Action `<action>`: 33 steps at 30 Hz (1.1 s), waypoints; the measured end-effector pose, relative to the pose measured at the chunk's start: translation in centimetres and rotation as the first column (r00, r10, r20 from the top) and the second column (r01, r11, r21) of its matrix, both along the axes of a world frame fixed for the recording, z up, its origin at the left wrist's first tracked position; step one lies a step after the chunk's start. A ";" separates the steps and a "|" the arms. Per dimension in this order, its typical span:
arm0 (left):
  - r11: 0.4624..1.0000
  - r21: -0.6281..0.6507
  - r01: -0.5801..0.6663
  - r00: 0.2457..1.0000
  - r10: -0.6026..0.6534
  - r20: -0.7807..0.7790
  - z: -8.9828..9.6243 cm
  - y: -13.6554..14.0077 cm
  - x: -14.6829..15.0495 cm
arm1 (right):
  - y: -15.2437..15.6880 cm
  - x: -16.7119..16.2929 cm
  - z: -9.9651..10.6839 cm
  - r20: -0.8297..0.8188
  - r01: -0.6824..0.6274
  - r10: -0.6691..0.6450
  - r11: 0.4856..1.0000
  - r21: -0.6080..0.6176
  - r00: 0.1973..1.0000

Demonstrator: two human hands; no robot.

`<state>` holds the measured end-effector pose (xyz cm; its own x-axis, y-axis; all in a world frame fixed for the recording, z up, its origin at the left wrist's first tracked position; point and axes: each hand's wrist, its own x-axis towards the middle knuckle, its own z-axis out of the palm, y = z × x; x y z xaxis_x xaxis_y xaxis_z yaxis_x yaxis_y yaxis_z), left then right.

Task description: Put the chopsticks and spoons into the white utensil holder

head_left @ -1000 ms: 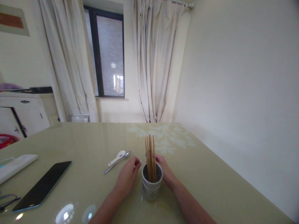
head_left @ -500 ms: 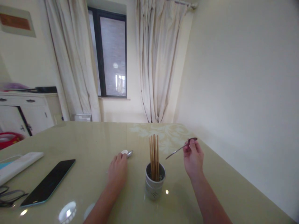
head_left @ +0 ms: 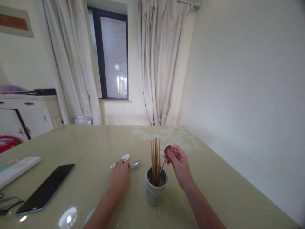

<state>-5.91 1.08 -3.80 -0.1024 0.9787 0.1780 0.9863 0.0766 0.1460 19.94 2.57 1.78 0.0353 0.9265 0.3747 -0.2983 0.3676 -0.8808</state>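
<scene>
My right hand pinches a spoon by its dark bowl. The thin handle slants down into a grey perforated utensil cup, beside several upright wooden chopsticks. To the left of the cup, my left hand rests low over the table with its fingers curled over a shiny metal spoon. That spoon's bowl points right, and its handle is hidden under the hand. Just beyond the fingertips lies a white spoon, partly covered by them.
A dark-screened phone lies on the glossy table at the left. Near it are a white power strip and dark cables. A wall runs along the table's right side.
My right hand has moved left, bringing the spoon's handle from beside the cup down into it. My left hand has shifted slightly nearer, and more of both spoons beside it shows.
</scene>
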 end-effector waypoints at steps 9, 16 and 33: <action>0.873 0.476 -0.109 0.724 -0.258 0.640 2.4 -0.5 1.1 | 0.2 -0.9 -1.0 0.128 -0.005 0.006 1.000 -0.006 0.992; 0.728 0.590 -0.349 0.220 -0.548 0.807 4.0 -1.6 1.7 | 0.3 -1.3 -1.7 0.167 -0.035 0.032 0.999 0.015 0.986; 0.856 0.512 -0.071 -0.080 -0.516 0.853 3.1 -2.6 5.3 | 0.2 -1.5 -1.8 0.150 -0.053 0.053 0.999 -0.002 0.987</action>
